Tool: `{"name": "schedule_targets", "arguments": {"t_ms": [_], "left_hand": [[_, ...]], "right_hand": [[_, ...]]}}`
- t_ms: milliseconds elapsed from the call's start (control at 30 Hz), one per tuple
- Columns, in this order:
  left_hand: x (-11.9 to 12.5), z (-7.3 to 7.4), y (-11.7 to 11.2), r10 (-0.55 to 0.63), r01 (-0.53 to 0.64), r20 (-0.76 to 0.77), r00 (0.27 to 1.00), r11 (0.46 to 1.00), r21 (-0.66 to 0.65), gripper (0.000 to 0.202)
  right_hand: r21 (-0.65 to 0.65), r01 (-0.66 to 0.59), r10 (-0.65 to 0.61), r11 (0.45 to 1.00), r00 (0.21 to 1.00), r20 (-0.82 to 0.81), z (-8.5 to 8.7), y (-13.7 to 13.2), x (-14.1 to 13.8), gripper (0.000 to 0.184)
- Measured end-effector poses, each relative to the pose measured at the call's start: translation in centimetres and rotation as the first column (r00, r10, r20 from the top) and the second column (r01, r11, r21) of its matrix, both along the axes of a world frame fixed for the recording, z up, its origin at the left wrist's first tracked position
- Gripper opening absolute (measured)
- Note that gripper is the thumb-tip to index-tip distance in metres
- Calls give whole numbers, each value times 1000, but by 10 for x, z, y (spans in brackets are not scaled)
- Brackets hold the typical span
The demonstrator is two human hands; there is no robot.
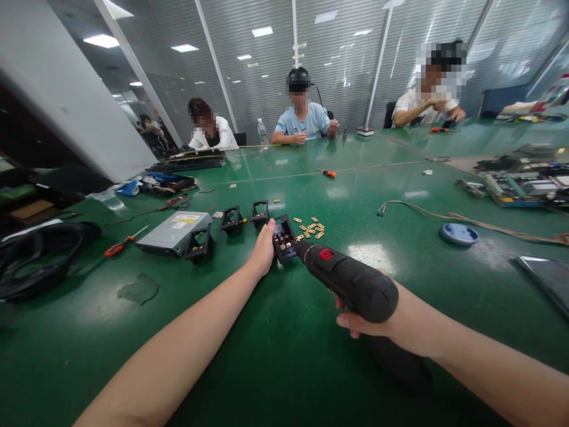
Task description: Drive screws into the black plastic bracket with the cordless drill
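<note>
My left hand (264, 249) grips the left side of a black plastic housing (284, 230) that has several small metal contacts inside. A black cordless drill (349, 279) with a red switch is held in my right hand (362, 323). The drill's front end points at the housing's right edge; its tip is hard to make out. Just beyond the drill's nose lie several small brass plates (316, 228). Farther left stand three similar black housings, one (198, 244) beside a silver disc drive (175, 230), another (231, 219) behind it and a third (259, 212) near my left fingers.
Orange-handled screwdrivers (116, 248) (329, 173) lie left and farther back. A blue oval object (459, 233), a cable (418, 205) and circuit boards (511, 187) are on the right. Three people sit across the green table (249, 367), near a water bottle (262, 134).
</note>
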State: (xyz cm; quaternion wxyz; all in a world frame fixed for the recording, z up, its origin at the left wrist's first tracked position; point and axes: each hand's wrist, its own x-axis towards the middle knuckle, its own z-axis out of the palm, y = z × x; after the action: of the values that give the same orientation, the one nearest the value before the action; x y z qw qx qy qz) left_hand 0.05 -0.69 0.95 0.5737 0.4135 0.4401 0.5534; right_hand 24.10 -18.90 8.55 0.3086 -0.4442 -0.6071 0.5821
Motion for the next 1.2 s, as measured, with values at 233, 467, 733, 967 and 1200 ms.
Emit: {"name": "schedule_targets", "arguments": {"t_ms": [233, 467, 733, 967, 1200], "left_hand": [[-1, -5, 4, 20, -20, 4, 1000, 1000, 21, 48], [-1, -3, 3, -1, 1, -5, 1000, 1000, 25, 49], [-1, -3, 2, -12, 12, 10, 1000, 1000, 16, 51], [-1, -3, 2, 15, -15, 3, 1000, 1000, 1, 47], [-1, -4, 2, 7, -7, -9, 1000, 1000, -7, 47]], "right_hand": [[1, 14, -14, 1000, 1000, -5, -1, 1, -1, 32], [6, 11, -11, 1000, 1000, 5, 0, -1, -1, 31], [7, 7, -7, 1000, 1000, 14, 2, -2, -1, 32], [7, 3, -3, 1000, 1000, 19, 2, -1, 0, 31], [-1, 4, -4, 1000, 999, 45, 0, -1, 0, 32]]}}
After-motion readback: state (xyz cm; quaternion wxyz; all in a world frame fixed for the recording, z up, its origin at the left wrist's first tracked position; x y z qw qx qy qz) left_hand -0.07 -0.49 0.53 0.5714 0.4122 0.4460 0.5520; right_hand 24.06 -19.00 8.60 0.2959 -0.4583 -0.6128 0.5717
